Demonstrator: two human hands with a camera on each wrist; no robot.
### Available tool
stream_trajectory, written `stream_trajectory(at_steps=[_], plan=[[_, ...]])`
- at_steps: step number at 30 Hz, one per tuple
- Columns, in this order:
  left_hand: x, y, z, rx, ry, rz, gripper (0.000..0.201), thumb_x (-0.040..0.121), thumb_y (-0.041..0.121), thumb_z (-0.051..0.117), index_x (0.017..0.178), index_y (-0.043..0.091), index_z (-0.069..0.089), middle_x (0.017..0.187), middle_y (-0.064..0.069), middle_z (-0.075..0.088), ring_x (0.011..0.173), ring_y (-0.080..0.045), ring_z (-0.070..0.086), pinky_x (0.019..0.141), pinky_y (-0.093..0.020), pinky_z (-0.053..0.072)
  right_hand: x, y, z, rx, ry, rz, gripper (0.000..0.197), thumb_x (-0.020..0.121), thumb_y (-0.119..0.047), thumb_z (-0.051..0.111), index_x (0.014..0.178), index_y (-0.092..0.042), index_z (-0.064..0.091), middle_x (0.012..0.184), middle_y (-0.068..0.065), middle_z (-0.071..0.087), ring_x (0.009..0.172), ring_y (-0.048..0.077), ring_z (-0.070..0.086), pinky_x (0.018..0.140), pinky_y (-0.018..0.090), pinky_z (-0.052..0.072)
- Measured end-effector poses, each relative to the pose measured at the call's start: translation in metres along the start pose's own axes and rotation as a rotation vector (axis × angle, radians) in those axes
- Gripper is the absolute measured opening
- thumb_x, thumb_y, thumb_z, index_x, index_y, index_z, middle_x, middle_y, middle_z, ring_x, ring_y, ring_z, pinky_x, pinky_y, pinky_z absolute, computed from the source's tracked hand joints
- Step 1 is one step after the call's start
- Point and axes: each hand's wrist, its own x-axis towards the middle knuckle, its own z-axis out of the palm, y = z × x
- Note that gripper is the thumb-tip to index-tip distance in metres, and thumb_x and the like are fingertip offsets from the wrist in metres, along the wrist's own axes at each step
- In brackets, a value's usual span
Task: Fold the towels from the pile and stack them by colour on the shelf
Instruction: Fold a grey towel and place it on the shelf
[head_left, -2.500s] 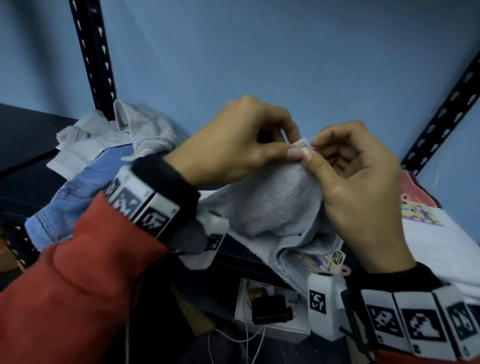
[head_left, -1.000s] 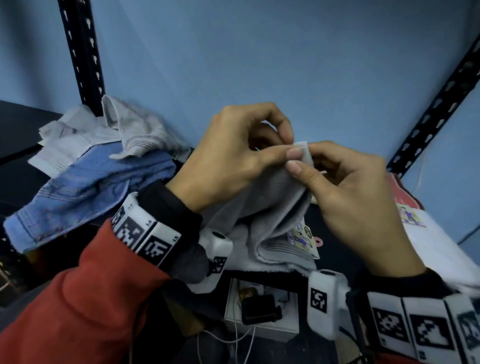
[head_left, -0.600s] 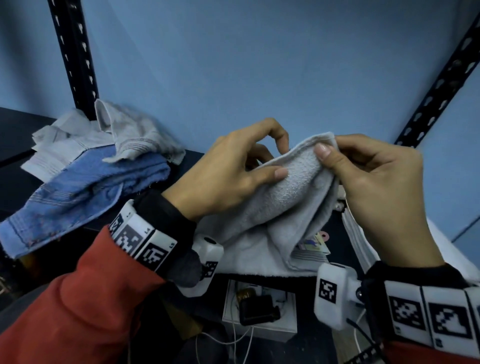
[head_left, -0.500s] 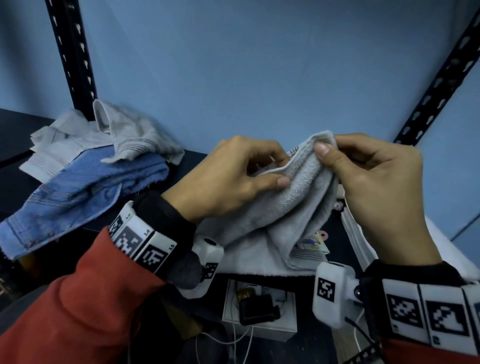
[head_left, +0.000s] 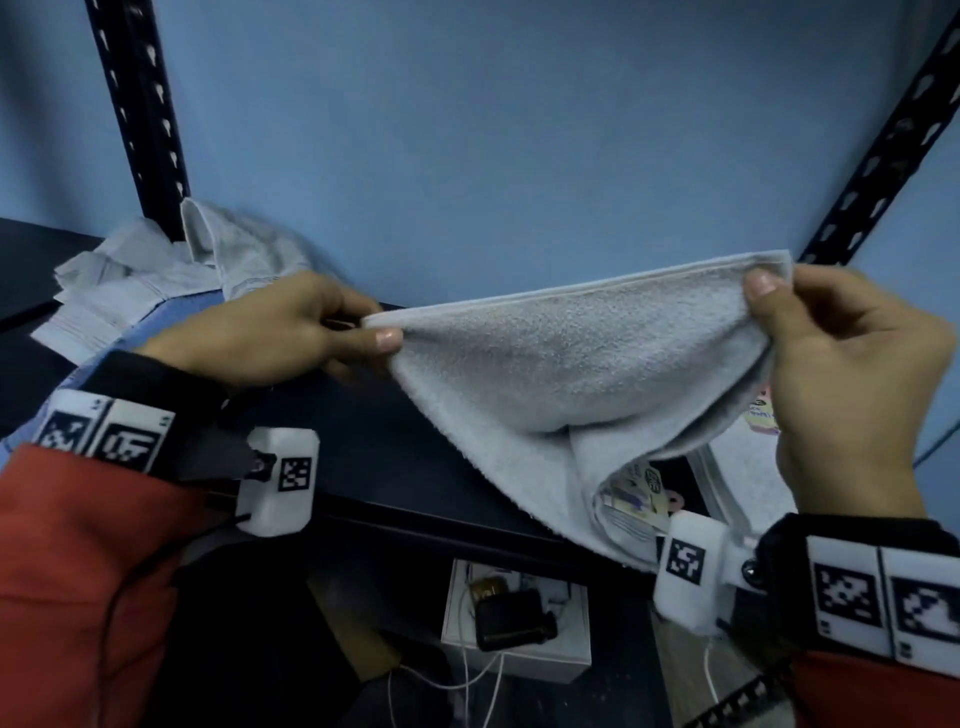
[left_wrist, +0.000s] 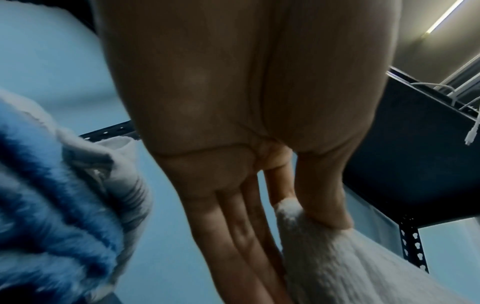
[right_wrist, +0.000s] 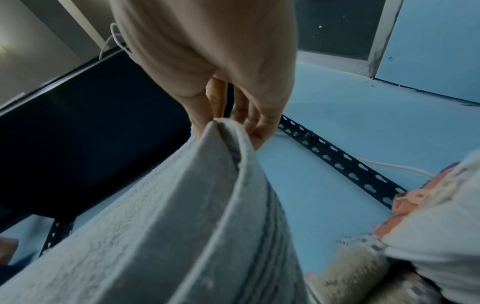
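Your left hand (head_left: 270, 332) and right hand (head_left: 852, 364) each pinch a top corner of the grey towel (head_left: 566, 364), stretched between thumb and fingers above the shelf (head_left: 395, 457).

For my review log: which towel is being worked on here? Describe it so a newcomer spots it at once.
Start at the black metal shelf against the blue wall. Above its front edge, the left hand and right hand each pinch one end of a light grey terry towel, its top hem stretched between them. Unlike the crumpled grey and blue towel pile at left, it hangs in the air.
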Motion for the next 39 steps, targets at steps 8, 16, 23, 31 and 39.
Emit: stream_trajectory(at_steps=[8,16,23,31,39], plan=[[-0.003,-0.026,0.016,-0.270,0.242,-0.032,0.022,0.079,0.024,0.072,0.091,0.008,0.080,0.086,-0.016,0.077,0.076,-0.019,0.069,0.074,-0.028,0.062,-0.011,0.041,0.013,-0.048,-0.059,0.141,0.005,0.087,-0.020,0.077,0.089,-0.025,0.076,0.077,-0.010,0.072,0.071,0.006,0.062,0.074,0.026,0.053],[-0.004,-0.030,0.022,-0.391,0.280,-0.127,0.033,0.074,0.020,0.076,0.103,0.006,0.074,0.084,-0.023,0.072,0.076,-0.028,0.061,0.062,-0.024,0.060,-0.023,0.077,0.017,-0.036,-0.114,0.399,0.020,0.084,-0.013,0.080,0.101,-0.004,0.076,0.082,0.005,0.071,0.069,0.008,0.062,0.074,0.023,0.051],[-0.007,0.001,0.033,-0.654,0.175,-0.166,0.017,0.080,0.018,0.071,0.083,0.003,0.065,0.074,-0.013,0.072,0.060,-0.019,0.071,0.059,-0.026,0.062,-0.019,0.041,0.013,-0.071,-0.046,0.312,0.011,0.085,-0.016,0.078,0.090,-0.008,0.074,0.067,-0.008,0.069,0.057,-0.002,0.058,0.063,0.012,0.049],[-0.006,0.036,0.069,-0.624,0.075,-0.147,0.014,0.096,0.010,0.066,0.096,-0.004,0.064,0.080,-0.022,0.075,0.069,-0.028,0.076,0.067,-0.038,0.064,-0.052,-0.032,0.053,0.023,-0.425,0.101,0.013,0.082,-0.001,0.078,0.080,-0.001,0.064,0.077,0.013,0.071,0.065,0.014,0.068,0.063,0.024,0.057],[-0.013,0.052,0.070,-0.587,0.034,-0.142,0.007,0.102,0.001,0.054,0.107,-0.002,0.058,0.090,-0.023,0.076,0.084,-0.033,0.077,0.079,-0.042,0.064,-0.068,-0.037,0.063,-0.239,-0.710,-0.178,0.017,0.086,-0.017,0.077,0.081,-0.016,0.061,0.081,-0.005,0.065,0.079,0.015,0.065,0.065,0.039,0.052]])
